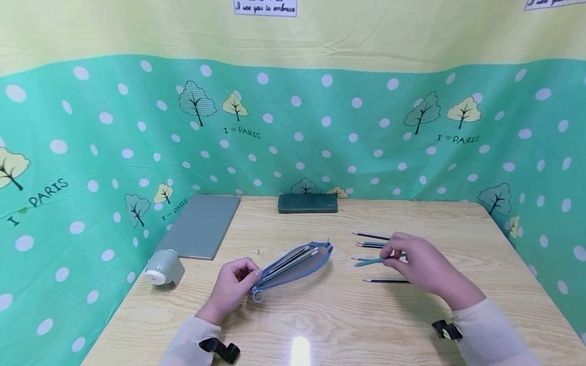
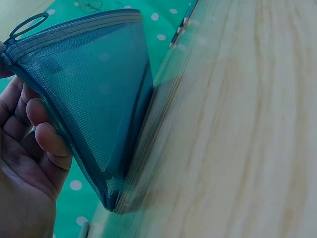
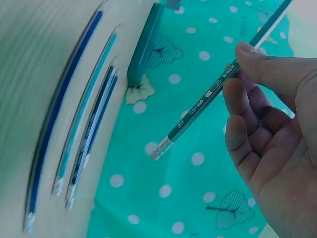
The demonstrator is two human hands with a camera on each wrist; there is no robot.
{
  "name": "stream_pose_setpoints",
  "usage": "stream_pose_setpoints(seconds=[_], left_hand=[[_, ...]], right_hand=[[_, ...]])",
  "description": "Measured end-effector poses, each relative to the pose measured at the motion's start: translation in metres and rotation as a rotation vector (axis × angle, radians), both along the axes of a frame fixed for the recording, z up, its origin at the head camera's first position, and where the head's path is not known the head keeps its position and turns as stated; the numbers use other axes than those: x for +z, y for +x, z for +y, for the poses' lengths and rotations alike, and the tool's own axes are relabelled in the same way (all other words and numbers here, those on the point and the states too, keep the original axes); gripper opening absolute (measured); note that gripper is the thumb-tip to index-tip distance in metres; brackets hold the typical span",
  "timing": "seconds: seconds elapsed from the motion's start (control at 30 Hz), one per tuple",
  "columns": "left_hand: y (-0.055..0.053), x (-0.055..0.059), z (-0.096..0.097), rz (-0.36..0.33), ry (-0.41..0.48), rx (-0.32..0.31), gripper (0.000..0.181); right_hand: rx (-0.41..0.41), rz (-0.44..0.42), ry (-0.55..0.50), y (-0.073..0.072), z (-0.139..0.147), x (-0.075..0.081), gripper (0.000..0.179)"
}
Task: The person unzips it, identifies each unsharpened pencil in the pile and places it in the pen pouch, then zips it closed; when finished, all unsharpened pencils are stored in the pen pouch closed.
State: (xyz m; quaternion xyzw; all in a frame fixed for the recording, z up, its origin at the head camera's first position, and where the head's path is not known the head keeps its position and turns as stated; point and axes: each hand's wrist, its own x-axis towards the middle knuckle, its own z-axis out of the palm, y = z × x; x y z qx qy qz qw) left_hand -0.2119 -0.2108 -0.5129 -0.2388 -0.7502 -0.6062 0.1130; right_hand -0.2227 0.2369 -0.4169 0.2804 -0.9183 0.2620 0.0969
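My left hand (image 1: 231,288) grips a blue mesh zipper pouch (image 1: 307,272) by one end, near its ring pull (image 1: 258,295). The pouch's mouth gapes, and several pencils (image 1: 292,261) lie inside it. In the left wrist view the mesh side (image 2: 99,89) hangs down toward the tabletop. My right hand (image 1: 424,265) pinches a dark green pencil (image 3: 203,101) between thumb and fingers. Its eraser end, with a metal band, points away from the hand. Close under that hand, several pencils lie on the table, among them a dark blue pencil (image 3: 64,94) and a light teal pencil (image 3: 89,106).
At the back of the wooden table (image 1: 342,338) stands a dark green case (image 1: 308,203). A flat grey board (image 1: 200,227) lies at the left rear, with a grey-and-white rounded object (image 1: 165,268) in front of it. A dotted green cloth (image 1: 323,133) hangs around the table.
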Motion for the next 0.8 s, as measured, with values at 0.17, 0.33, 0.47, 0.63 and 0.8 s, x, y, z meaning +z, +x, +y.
stream_pose_setpoints(seconds=[0.17, 0.33, 0.47, 0.63, 0.8], left_hand=[[0.000, 0.000, 0.000, -0.019, -0.002, 0.006, 0.014], [0.000, -0.001, 0.000, -0.015, 0.001, 0.005, 0.014], [-0.001, -0.001, 0.000, -0.008, 0.002, -0.006, 0.013], [0.000, -0.001, 0.001, -0.007, 0.010, -0.012, 0.013], [0.000, 0.000, 0.001, -0.006, 0.000, -0.008, 0.014]], right_hand=[[0.042, 0.024, -0.026, -0.008, -0.014, 0.008, 0.022], [0.055, 0.066, -0.062, -0.015, -0.026, 0.014, 0.023], [0.086, 0.064, -0.089, -0.016, -0.038, 0.019, 0.024], [0.146, 0.048, -0.112, -0.016, -0.056, 0.024, 0.025], [0.187, 0.055, -0.098, -0.017, -0.071, 0.023, 0.025]])
